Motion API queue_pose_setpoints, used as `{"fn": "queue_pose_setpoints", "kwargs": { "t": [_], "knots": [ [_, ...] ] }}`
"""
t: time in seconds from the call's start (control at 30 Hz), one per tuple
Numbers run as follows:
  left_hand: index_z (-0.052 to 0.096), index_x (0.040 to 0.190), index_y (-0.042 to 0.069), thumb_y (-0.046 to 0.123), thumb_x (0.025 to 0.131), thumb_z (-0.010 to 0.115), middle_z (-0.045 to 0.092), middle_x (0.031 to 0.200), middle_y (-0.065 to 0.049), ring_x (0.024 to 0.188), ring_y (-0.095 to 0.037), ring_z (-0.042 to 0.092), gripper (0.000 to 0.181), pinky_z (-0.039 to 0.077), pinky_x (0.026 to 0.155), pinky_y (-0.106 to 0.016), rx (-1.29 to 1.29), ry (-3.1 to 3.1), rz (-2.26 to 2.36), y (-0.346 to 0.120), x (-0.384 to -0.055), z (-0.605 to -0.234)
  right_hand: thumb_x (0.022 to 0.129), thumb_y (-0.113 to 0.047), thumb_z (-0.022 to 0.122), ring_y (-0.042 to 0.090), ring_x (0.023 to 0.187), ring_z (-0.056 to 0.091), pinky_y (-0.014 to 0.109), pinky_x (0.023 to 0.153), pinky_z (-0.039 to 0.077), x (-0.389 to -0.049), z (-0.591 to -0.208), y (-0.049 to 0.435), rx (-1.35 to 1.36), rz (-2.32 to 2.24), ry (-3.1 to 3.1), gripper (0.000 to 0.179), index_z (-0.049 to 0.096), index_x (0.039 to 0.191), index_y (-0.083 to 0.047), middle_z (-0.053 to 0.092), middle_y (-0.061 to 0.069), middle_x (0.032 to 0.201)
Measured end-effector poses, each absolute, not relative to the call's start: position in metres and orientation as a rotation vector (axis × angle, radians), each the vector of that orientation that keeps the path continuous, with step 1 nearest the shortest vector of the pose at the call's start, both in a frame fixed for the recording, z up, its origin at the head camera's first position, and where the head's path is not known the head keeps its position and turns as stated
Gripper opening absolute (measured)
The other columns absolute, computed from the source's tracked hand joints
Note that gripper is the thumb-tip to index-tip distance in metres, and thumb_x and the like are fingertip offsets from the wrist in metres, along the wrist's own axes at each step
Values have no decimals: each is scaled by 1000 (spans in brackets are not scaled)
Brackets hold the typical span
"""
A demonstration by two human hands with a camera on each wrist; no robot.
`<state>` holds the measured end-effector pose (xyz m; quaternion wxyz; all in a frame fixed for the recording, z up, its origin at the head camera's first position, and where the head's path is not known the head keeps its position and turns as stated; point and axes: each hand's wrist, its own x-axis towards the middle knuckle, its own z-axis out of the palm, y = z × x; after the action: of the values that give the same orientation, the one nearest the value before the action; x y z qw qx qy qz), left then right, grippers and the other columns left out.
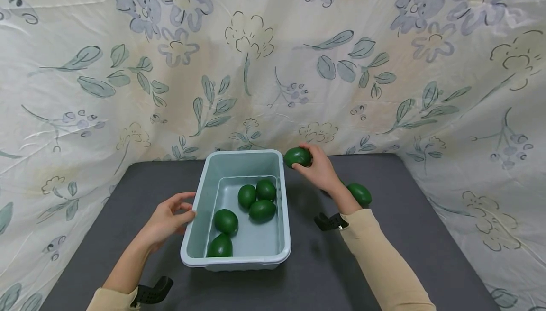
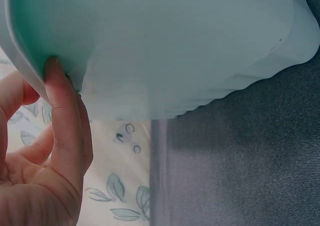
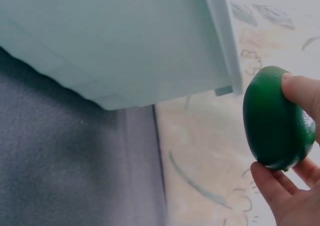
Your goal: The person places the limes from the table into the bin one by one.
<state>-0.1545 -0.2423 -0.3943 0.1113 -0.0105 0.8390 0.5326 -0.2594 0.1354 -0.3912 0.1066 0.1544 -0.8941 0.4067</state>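
A pale blue-green plastic bin (image 1: 235,260) stands on the dark table with several dark green avocados (image 1: 262,210) inside it. My left hand (image 1: 170,216) holds the bin's left rim; in the left wrist view its fingers (image 2: 62,106) reach under the lip against the outer wall. At the far right corner, my right hand (image 1: 317,166) grips another avocado (image 1: 297,157) between thumb and fingertips, just outside the rim. The right wrist view shows this avocado (image 3: 272,118) apart from the bin's wall (image 3: 125,51).
On the table right of the bin lies a further avocado (image 1: 359,195), partly hidden behind my right forearm. A flowered cloth (image 1: 273,64) hangs behind the dark table (image 1: 409,235) and along its sides.
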Motion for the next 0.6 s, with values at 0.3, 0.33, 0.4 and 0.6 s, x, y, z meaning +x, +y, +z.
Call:
{"fn": "queue_pose_setpoints", "kwargs": {
  "t": [0.3, 0.33, 0.4, 0.6],
  "knots": [
    [38, 136, 9, 14, 87, 60, 56, 107, -18, 87, -22, 61, 54, 54, 70, -45, -31, 2467, 1566, -242, -154, -394, 81, -19, 70, 28, 105, 48, 41, 79, 50, -258, -374, 126, 549, 1233, -2590, 58, 44, 131, -5, 46, 16, 125],
    [38, 136, 9, 14, 87, 60, 56, 107, -18, 87, -22, 61, 54, 54, 70, -45, -31, 2466, 1568, -242, -154, -394, 81, -19, 70, 27, 105, 48, 41, 79, 50, -258, -372, 125, 552, 1239, -2591, 58, 44, 131, -5, 46, 16, 124],
    [38, 136, 9, 13, 87, 60, 56, 107, -18, 86, -22, 61, 54, 54, 70, -45, -30, 2463, 1572, -242, -154, -394, 81, -19, 70, 27, 105, 48, 40, 79, 51, -257, -368, 122, 559, 1248, -2591, 57, 44, 131, -6, 45, 15, 125],
    [38, 136, 9, 13, 87, 60, 56, 107, -18, 86, -22, 61, 54, 54, 70, -44, -29, 2458, 1577, -242, -154, -394, 80, -16, 71, 28, 104, 47, 43, 79, 52, -252, -357, 113, 607, 1269, -2574, 56, 45, 129, -4, 44, 17, 123]
  ]
}}
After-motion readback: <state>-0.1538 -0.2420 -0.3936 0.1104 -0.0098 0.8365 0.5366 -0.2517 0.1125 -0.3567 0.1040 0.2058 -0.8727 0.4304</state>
